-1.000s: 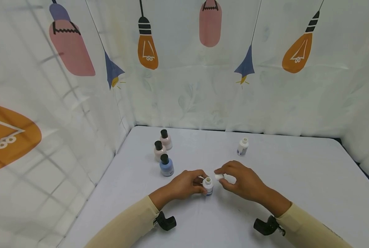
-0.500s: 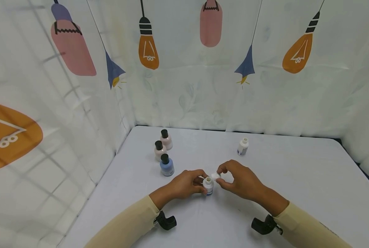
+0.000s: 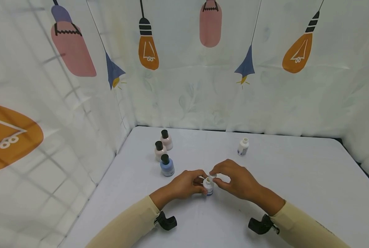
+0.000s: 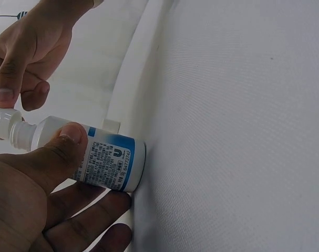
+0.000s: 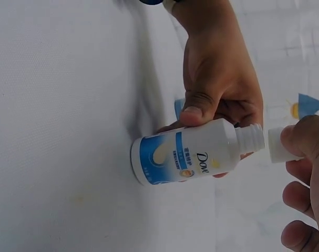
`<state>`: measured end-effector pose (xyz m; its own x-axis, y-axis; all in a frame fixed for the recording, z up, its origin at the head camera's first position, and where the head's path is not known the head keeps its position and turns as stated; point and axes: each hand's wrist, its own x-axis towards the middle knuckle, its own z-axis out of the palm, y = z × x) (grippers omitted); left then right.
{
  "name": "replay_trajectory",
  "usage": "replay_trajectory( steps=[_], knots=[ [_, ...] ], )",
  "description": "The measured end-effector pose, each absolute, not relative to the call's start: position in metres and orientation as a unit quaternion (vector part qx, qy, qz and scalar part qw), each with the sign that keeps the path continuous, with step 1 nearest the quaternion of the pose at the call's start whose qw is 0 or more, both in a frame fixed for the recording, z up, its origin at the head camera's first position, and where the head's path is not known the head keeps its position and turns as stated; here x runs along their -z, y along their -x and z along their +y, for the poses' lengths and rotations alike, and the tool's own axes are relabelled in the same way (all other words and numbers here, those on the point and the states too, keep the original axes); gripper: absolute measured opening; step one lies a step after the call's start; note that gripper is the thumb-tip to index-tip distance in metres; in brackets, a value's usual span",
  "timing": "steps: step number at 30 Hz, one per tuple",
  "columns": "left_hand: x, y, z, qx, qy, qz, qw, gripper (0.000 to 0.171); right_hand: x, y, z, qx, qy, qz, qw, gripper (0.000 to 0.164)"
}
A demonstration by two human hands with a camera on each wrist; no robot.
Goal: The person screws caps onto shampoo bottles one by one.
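Observation:
My left hand (image 3: 186, 185) grips a small white Dove bottle (image 5: 185, 152) round its body; the bottle stands upright on the white table. Its threaded neck (image 4: 23, 135) is uncapped. Between thumb and fingertips, my right hand (image 3: 238, 181) pinches a white screw cap (image 5: 281, 145). In the right wrist view a narrow gap shows between cap and neck. The left wrist view has the cap (image 4: 4, 122) right at the mouth, slightly tilted; whether it touches the rim I cannot tell.
At the table's left stand a blue bottle (image 3: 167, 167) and two pale pink bottles (image 3: 160, 153), all black-capped. A second white bottle (image 3: 243, 147), uncapped, stands toward the back right. A printed curtain (image 3: 184, 93) hangs behind the table (image 3: 296, 179).
My right hand has brought the cap leftward, from beside the bottle to just above its mouth, turning it on the way. The left hand and its bottle have stayed in place.

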<state>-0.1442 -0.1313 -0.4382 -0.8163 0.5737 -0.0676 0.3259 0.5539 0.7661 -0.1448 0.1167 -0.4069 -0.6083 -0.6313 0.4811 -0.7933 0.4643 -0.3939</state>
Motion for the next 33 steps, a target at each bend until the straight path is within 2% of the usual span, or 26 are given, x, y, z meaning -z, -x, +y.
replay_trajectory(
  steps=[15,28,33],
  knots=[
    [0.4369,0.1449,-0.1303,-0.403,-0.259,0.864,0.158,0.033,0.4086,0.1455,0.1115,-0.297,-0.469,-0.820,0.143,0.033],
    [0.4394,0.1468,-0.1312,-0.416,-0.249,0.859,0.163,0.031,0.4103,0.1442,0.1076,-0.296,-0.421,-0.850,0.112,0.025],
    [0.4402,0.1479,-0.1314,-0.412,-0.246,0.862,0.165,0.032,0.4119,0.1458,0.1085,-0.290,-0.441,-0.841,0.121,0.026]
  ],
)
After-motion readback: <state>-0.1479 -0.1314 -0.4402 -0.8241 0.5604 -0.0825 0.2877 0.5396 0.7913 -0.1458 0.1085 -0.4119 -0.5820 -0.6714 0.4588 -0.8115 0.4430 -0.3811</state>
